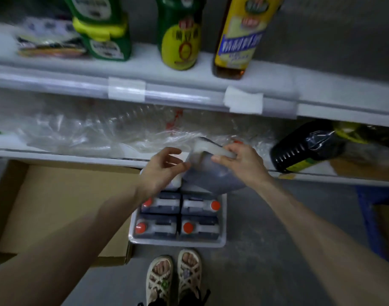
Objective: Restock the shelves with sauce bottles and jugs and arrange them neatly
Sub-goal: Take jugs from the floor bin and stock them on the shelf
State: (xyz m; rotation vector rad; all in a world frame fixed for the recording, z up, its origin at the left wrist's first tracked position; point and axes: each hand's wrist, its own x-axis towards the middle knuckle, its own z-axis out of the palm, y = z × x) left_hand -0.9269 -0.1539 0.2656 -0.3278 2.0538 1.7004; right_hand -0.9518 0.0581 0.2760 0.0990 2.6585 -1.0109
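Note:
A dark sauce jug (209, 175) with a white handle is tilted in the air at the front edge of the lower shelf (67, 154). My right hand (239, 163) grips its white handle. My left hand (164, 168) is at the jug's left side, fingers curled against it. On the floor below stands a white tray (178, 241) holding several more dark jugs (160, 204) with red caps.
The upper shelf (189, 85) carries green bottles (105, 38), a green-yellow bottle (180, 40) and a yellow oil bottle (237, 38). Crumpled clear plastic (100, 131) and a dark bottle lying on its side (306, 146) sit on the lower shelf. An open cardboard box (63, 208) stands at the left.

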